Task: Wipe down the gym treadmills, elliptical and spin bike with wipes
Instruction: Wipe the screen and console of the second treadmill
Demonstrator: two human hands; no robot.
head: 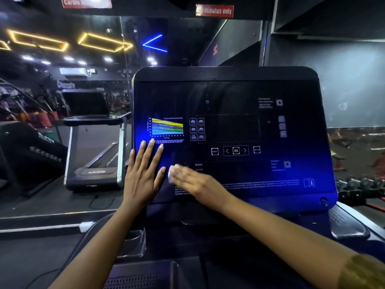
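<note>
A large dark treadmill console [235, 113] fills the middle of the view, with a coloured heart-rate chart [167, 127] and an OK button [235, 150]. My left hand [143, 174] lies flat with straight fingers on the console's lower left corner. My right hand [193, 180], blurred by motion, presses a white wipe [173, 171] flat against the panel just right of the left hand, below the chart. Only the wipe's left edge shows past the fingers.
A mirror wall on the left reflects another treadmill [95, 142] and gym lights. A dumbbell rack [362, 184] stands at the right. Cup holders [343, 224] flank the console base. A vented tray [141, 276] lies below.
</note>
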